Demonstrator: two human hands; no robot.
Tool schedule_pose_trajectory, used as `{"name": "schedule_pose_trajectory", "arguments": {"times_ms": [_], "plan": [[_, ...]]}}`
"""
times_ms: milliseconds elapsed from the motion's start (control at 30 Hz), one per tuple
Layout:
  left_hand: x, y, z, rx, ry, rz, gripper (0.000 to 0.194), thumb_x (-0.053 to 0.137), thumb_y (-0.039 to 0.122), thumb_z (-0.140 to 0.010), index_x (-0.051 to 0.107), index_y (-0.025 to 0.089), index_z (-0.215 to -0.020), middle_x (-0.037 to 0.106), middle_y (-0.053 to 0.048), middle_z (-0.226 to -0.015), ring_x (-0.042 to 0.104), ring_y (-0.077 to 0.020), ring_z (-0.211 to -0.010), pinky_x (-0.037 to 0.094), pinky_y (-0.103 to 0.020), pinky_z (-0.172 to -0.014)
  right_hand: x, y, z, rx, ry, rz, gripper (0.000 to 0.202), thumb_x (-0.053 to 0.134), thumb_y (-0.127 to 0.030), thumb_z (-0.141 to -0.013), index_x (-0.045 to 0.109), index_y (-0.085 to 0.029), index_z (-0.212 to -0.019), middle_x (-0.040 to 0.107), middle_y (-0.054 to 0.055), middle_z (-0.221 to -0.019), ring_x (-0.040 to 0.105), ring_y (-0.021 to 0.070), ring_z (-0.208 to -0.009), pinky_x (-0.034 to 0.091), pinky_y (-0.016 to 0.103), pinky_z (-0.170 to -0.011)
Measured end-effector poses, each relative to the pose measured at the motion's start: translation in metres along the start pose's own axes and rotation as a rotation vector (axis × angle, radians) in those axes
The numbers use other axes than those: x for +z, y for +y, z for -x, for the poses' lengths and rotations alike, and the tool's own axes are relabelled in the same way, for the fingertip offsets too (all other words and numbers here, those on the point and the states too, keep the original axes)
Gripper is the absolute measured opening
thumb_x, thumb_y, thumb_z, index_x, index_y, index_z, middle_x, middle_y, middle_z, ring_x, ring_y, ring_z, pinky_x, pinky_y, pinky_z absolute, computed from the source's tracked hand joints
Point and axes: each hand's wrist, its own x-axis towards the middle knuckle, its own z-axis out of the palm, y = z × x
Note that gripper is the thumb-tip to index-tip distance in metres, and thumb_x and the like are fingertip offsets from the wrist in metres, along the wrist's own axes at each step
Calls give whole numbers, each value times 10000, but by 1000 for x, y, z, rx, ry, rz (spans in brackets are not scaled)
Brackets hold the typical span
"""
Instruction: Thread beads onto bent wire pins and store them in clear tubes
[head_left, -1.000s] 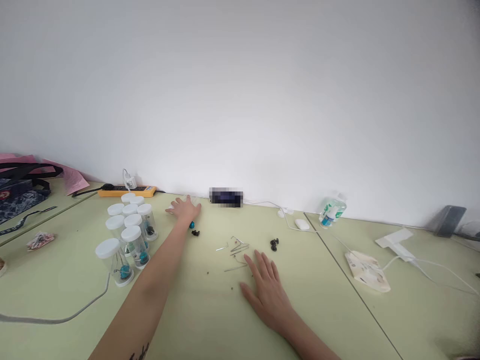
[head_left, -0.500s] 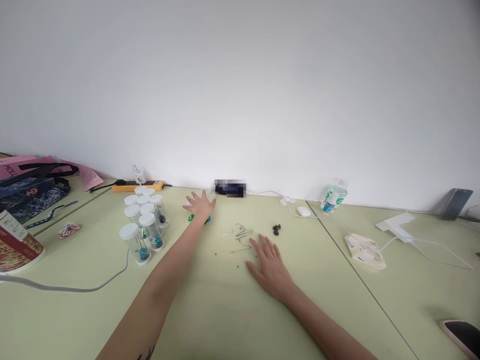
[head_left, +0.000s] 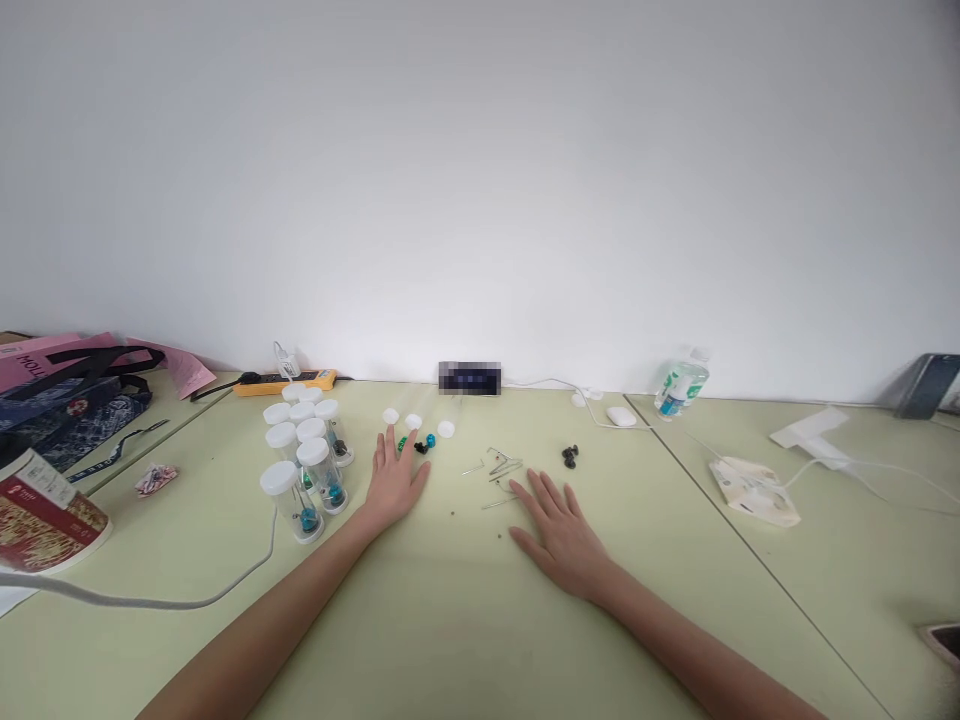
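Left hand (head_left: 392, 487): palm down, fingers spread, grip holds nothing. Right hand (head_left: 566, 540): same, palm down on the worktop (head_left: 450, 620), fingers fanned, grip slack, nothing in it. Off the right fingertips, leftward between the hands: thin bent metal rods (head_left: 506, 465), hex-key-like, loose cluster. Black parts (head_left: 571, 457) bunched just beyond the right hand. By the left fingertips: green part (head_left: 402, 443), dark part (head_left: 421, 448), blue part (head_left: 430, 440); white caps (head_left: 413, 423) just past them, contact with fingers can't tell. Tiny nut-like bits (head_left: 452, 513) between the hands. Left of the left hand: grouped upright clear tubes (head_left: 281, 478) with white lids, some with blue parts inside. Farther right, beyond the right hand: clear bottle (head_left: 681, 385).

Step in hand, judged: small parts laid out around both hands, no grasp begun. Any pick-up calls for a light fingertip pinch, since the rods look thin and lie flat.
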Motion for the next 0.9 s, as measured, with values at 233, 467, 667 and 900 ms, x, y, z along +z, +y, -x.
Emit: {"name": "schedule_pose_trajectory", "arguments": {"times_ms": [233, 467, 667, 900], "plan": [[-2, 12, -8, 153, 114, -54, 373, 415, 309, -866, 477, 186, -1213, 365, -175, -1281, 315, -349, -1224, 374, -488, -903, -3, -8, -13, -2, -39, -3, 603, 214, -594, -893, 109, -346, -1433, 8, -7, -1519, -27, 276, -1380, 55, 537, -1085], [2, 7, -12, 226, 54, 50, 326, 431, 190, -843, 454, 149, -1166, 531, -127, -1042, 488, -263, -975, 425, -418, -836, -4, -16, -27, -56, -73, -1, 606, 219, -587, -895, 116, -333, -1435, 13, -3, -1520, -44, 272, -1380, 34, 542, -1082], [2, 2, -10, 284, 11, 177, 287, 441, 133, -832, 456, 181, -1115, 567, -88, -1004, 519, -230, -944, 441, -382, -831, -4, -8, -37, 18, 123, -192, 457, 235, -429, -942, 289, -299, -1377, 346, 25, -1432, 272, 213, -1330, 209, 468, -1085], [-3, 4, -7, 367, -31, 290, 188, 458, 160, -835, 520, 189, -1011, 563, -62, -959, 537, -196, -916, 460, -338, -812, -3, 11, -68, 47, 313, -460, 324, 424, -296, -864, 522, -233, -1166, 536, 64, -1224, 516, 215, -1107, 403, 388, -964]]}}
